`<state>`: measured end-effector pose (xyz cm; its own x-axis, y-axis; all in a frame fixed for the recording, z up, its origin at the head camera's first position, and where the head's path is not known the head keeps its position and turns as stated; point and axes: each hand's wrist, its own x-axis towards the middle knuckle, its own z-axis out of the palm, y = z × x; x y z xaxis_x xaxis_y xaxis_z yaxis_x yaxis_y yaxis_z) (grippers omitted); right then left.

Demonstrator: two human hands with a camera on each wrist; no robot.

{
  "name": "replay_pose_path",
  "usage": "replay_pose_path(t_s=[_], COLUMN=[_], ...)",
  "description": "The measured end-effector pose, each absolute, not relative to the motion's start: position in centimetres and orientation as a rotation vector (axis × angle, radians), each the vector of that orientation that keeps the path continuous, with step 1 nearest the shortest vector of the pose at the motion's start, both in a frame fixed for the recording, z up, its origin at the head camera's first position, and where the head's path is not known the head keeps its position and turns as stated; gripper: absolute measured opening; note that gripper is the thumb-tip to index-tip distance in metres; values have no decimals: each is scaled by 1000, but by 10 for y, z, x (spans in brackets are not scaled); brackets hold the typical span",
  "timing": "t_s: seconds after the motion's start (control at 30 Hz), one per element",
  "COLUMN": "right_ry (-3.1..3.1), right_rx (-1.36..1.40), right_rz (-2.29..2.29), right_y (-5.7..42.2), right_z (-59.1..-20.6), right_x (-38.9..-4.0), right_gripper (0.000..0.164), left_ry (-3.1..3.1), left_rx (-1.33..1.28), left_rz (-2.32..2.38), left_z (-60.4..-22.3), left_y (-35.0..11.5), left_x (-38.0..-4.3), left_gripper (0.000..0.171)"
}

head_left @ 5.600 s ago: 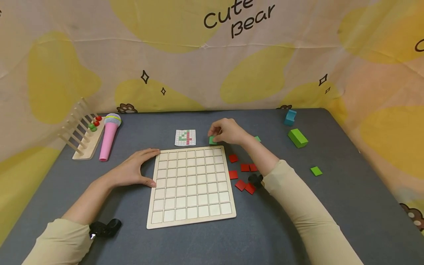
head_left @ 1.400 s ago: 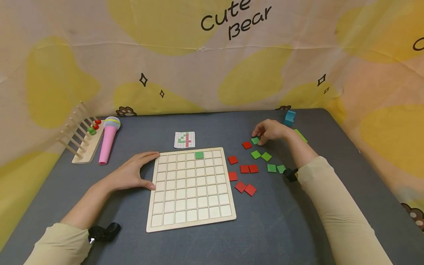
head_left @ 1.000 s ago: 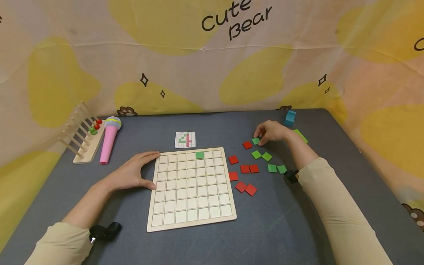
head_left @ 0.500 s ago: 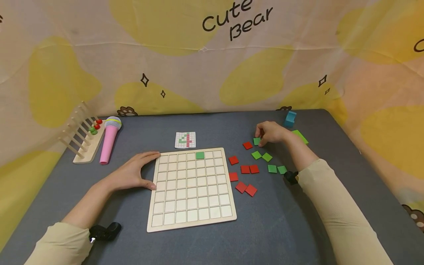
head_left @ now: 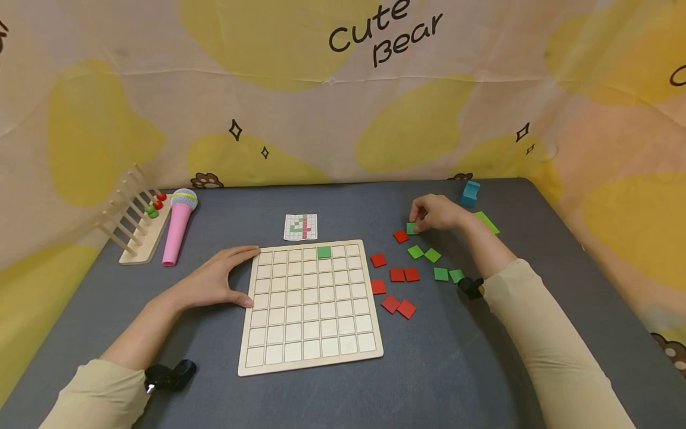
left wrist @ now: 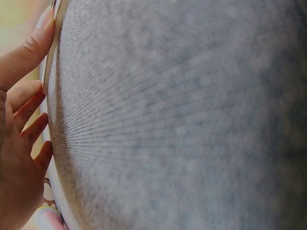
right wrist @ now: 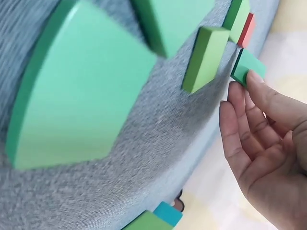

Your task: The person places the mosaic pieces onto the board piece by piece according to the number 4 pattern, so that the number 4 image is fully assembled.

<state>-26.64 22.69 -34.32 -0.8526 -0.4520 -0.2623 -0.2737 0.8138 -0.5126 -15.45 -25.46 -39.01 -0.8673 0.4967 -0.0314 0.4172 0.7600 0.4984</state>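
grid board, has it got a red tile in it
No, the only tile set in the grid board is a green tile, in its far row.

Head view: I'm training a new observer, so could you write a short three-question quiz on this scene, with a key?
1. What does the right hand pinch?
A) a red square tile
B) a green square tile
C) a pink toy microphone

2. True or false: the left hand touches the right edge of the square pale wooden grid board.

3. How many tiles sit in the board's cells, and where?

Key: 1. B. 2. False; left edge. 3. One: the seated green tile, far row.
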Motion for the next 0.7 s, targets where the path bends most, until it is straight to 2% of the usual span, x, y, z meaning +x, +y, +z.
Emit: replay_pose_path(t_s=[0.7], right_ry=[2635], right_rx=[-737], right_rz=[-802], right_y=[175], right_z=[-331], right_x=[-250], right_gripper=[22], left_ry=[2786], left_rx=[714], left_rz=[734], left_z=[-389], left_y=[-254], left_x=[-154], left_gripper=[106])
